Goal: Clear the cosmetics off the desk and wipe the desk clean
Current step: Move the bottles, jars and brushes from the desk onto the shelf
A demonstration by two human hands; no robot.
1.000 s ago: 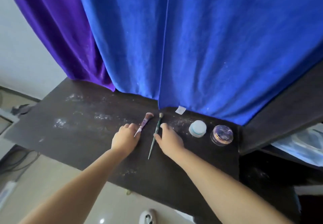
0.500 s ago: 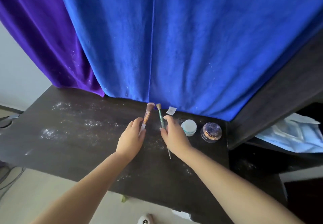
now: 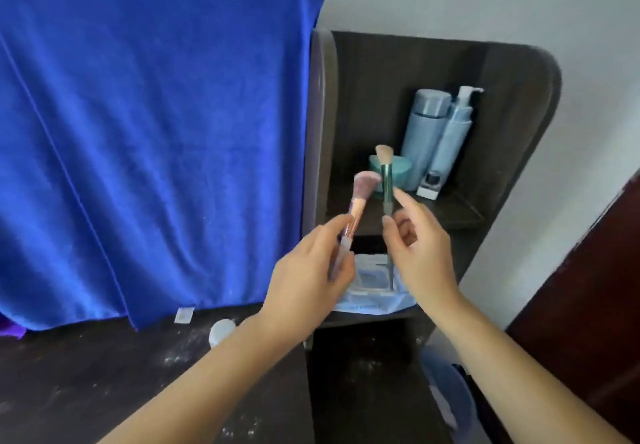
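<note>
Here we pinch a pink brush [image 3: 356, 203] in our left hand [image 3: 306, 282] and a green brush [image 3: 386, 187] in our right hand [image 3: 420, 253], bristles up, likely bound for the shelf [image 3: 460, 213].

Near the centre of the frame the left hand [image 3: 304, 274] grips a pink-handled makeup brush [image 3: 356, 203], bristles up and tilted right. Just beside it the right hand [image 3: 420, 253] pinches a green-handled brush [image 3: 387, 184] held upright. Both are raised in front of a dark shelf unit [image 3: 502, 125], whose upper shelf holds two pale blue bottles [image 3: 424, 135], a teal jar [image 3: 401, 170] and a small white box [image 3: 431, 185]. A blue wipes packet [image 3: 370, 287] lies on the lower shelf. A blue cloth [image 3: 156, 132] fills the left. At lower left, the powder-dusted dark desk [image 3: 86, 381] carries a white-lidded jar [image 3: 221, 331].
</note>
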